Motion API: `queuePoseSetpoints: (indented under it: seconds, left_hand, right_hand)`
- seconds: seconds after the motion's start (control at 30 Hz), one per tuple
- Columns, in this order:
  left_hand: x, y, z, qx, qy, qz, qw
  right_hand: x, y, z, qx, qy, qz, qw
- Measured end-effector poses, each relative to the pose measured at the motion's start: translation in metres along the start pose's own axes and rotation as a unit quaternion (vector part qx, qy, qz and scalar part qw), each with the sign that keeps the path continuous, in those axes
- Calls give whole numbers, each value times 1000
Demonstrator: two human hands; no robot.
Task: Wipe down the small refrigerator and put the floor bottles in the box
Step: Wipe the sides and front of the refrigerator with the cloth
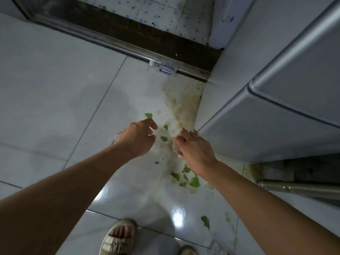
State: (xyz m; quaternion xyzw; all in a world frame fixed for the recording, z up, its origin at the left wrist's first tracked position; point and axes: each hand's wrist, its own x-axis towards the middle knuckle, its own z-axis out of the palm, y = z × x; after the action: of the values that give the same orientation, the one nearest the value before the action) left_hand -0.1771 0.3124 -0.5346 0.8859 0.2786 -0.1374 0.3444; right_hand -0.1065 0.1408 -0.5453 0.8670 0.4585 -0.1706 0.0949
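By fridge [257,115] corner: right hand [193,150] grips pale wad; left hand [137,138] curled round clear bottle.

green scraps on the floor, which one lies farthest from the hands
The lone green scrap near the bottom of the view, beside the bright glare on the tile. The other scraps cluster around the left hand and right hand.

- Floor tiles [55,89]: pale grey-white, glossy, with thin dark grout lines.
- Leaf scraps [194,181]: bright green, scattered over the tiles.
- Stain [181,105]: yellowish-brown smear beside the refrigerator.
- Refrigerator [276,116]: light silver-grey.
- Threshold strip [147,37]: dark brown.
- Far floor [156,13]: whitish, speckled with blue dots.
- Sandal [118,236]: beige.
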Motion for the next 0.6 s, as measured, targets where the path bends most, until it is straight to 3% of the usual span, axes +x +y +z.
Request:
queuePoseSetpoints:
  seconds: [0.33,0.6]
  left_hand:
    - [-102,80,-184,0,15,5,1000]
    - [-129,135,-307,9,-9,73,997]
  right_hand:
    - [-64,-22,-233,51,37,13,998]
    - [-86,-31,-360,122,110,90,982]
